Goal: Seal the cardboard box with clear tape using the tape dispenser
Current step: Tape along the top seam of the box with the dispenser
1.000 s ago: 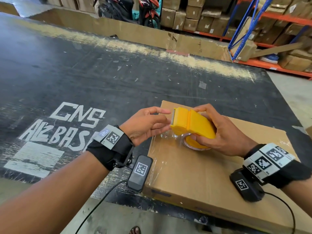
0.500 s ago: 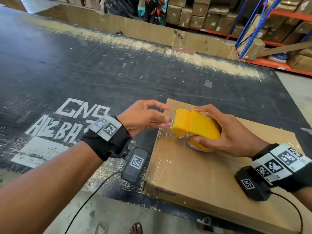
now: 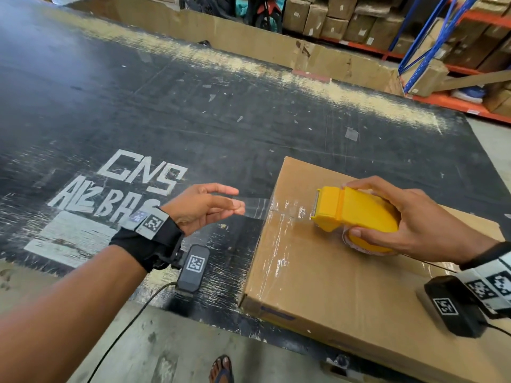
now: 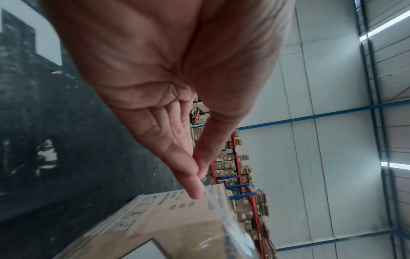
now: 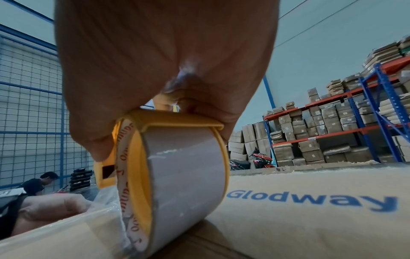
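Note:
A flat cardboard box (image 3: 345, 294) lies on the black table, with clear tape along its left edge. My right hand (image 3: 409, 222) grips the yellow tape dispenser (image 3: 356, 214) on top of the box, blade pointing left. A strip of clear tape (image 3: 255, 205) runs from the blade out past the box's left edge. My left hand (image 3: 210, 207) pinches the free end of that strip between thumb and fingertips (image 4: 195, 185), just left of the box (image 4: 173, 220). The right wrist view shows the tape roll (image 5: 177, 184) inside the dispenser, resting on the box (image 5: 310, 219).
The black table (image 3: 193, 120) spreads far to the left and back, with white lettering. A cardboard wall (image 3: 249, 42) lines its far edge. Shelving with boxes (image 3: 456, 37) and a motorbike (image 3: 262, 12) stand behind. A sandalled foot (image 3: 221, 369) shows below the table's near edge.
My left hand has pulled the tape end leftward, off the dispenser blade and past the box's left edge. The dispenser has shifted to the right across the box top.

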`<state>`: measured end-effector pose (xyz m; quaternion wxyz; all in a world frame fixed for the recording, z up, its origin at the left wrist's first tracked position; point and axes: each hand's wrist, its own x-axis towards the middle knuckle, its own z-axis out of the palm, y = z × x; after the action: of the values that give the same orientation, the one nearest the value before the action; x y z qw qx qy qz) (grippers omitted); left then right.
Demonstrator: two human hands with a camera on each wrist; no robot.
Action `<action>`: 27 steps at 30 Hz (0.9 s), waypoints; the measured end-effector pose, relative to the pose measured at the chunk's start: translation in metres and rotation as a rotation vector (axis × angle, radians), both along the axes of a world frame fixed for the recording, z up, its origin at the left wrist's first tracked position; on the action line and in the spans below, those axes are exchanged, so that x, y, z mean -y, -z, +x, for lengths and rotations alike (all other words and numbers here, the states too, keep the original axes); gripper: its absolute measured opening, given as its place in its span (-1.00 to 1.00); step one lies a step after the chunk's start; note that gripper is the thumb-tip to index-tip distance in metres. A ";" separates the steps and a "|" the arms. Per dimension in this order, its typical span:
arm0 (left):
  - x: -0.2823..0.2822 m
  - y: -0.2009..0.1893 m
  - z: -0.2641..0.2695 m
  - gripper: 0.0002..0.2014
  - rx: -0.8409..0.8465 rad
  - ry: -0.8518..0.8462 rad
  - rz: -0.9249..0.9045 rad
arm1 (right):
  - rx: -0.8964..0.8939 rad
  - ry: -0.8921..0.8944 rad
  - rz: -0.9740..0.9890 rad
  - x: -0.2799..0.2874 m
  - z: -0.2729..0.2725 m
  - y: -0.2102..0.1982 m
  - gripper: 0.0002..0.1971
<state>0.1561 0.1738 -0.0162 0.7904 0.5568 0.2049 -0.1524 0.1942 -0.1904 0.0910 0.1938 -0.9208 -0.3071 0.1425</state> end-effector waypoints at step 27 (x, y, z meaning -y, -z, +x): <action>0.062 0.003 -0.012 -0.23 0.770 0.498 1.062 | 0.003 0.018 0.052 0.072 0.002 -0.010 -0.26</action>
<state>0.1440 0.1116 -0.0195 0.3695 0.9124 -0.1763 -0.0001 0.1964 -0.2623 0.1011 0.2184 -0.9183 -0.3028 0.1315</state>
